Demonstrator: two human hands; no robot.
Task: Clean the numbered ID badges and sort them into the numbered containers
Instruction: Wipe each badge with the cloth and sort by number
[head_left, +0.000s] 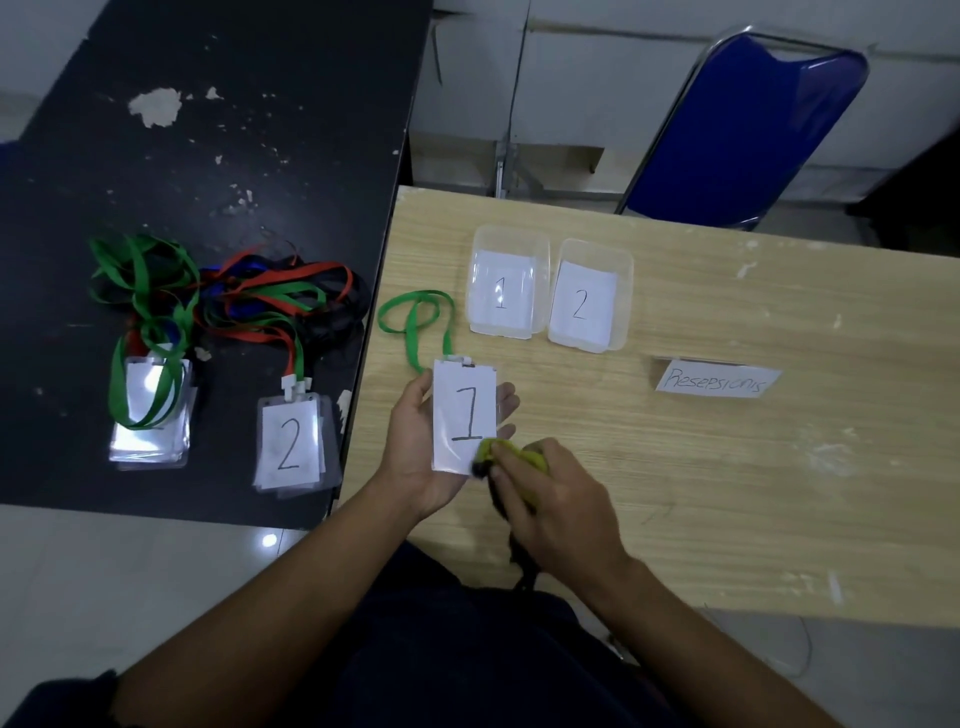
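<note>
From the head view, the left hand (415, 441) cradles the badge marked 1 (464, 415) face up on its palm, thumb along the left edge and fingertips showing past the right edge. It is held just above the wooden tabletop (727, 493), near that top's left edge and on my side of the containers. The right hand (561, 499) is clenched round a yellow-green cloth (511, 457) and presses it on the badge's near right corner.

To wipe well, I'd keep the palm flat behind the sleeve so it doesn't flex. I'd run the cloth in strokes along its length from near end to clip, then turn it over for the back.

The badge's long axis runs away from me. Its clip end points to the far edge and the numeral reads upright to me. Its green lanyard (415, 322) trails in loops beyond it on the tabletop.

Container 1 (506, 244) stands just beyond, with container 2 (592, 249) touching or nearly touching its right side. By my judgement this badge belongs in container 1.
</note>
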